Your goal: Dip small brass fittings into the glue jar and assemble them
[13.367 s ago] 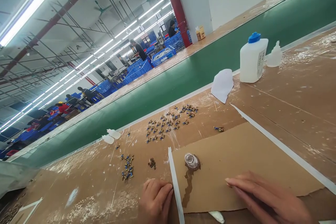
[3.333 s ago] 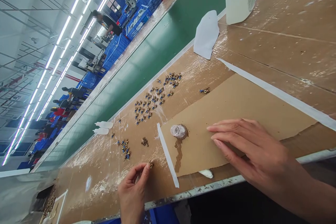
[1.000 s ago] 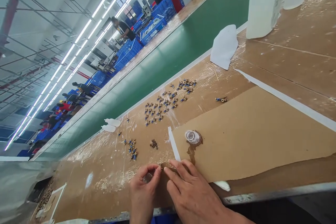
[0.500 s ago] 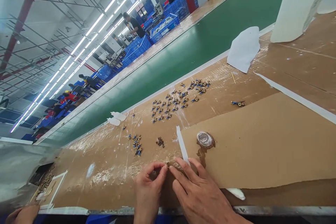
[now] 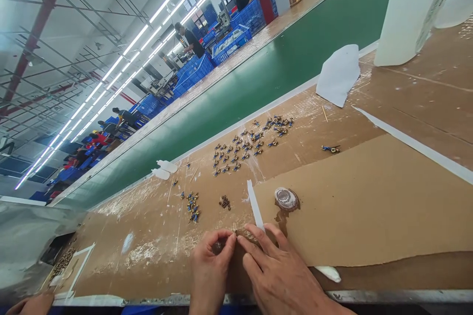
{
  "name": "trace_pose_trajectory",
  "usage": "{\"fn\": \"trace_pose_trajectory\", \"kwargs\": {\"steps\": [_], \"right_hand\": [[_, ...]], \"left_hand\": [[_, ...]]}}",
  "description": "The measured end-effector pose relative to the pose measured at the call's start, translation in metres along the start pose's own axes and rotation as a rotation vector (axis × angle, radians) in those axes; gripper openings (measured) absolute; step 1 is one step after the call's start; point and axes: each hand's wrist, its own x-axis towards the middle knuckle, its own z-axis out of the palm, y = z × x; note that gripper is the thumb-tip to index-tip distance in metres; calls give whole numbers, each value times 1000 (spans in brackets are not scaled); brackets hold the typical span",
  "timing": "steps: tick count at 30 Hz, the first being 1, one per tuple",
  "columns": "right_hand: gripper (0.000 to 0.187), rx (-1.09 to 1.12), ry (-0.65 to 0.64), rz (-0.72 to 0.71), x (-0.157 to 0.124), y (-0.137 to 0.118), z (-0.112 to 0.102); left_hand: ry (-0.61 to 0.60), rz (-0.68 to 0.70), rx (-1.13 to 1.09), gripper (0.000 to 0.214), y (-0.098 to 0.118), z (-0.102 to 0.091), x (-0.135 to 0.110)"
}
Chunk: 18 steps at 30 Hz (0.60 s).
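Observation:
My left hand rests at the near edge of the cardboard-covered bench, thumb and forefinger pinched on a tiny brown part. My right hand lies beside it, fingers stretched, fingertips meeting the left ones at the part. Just beyond are a small heap of brown parts and a cluster of little blue and gold figures. A larger spread of such figures lies farther off. A round cap with a glue stain sits on the cardboard sheet.
A white jug, a white cloth and two small squeeze bottles stand near the green conveyor belt. Another person's hand shows at the bottom left. Workers and blue crates fill the background.
My right hand has come from the cardboard sheet over to my left hand, and the fingertips now meet. In the last half second the hands barely moved; only the view shifted slightly.

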Motion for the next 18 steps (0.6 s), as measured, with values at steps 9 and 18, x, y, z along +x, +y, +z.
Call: {"fn": "trace_pose_trajectory", "kwargs": {"steps": [9,18], "right_hand": [[19,71,180,61,-10,1,-20],[21,427,181,163,1,11,-42]], "left_hand": [[62,110,76,20,8,1,-2],[294,-188,-721,39,25,15,-44]]}}
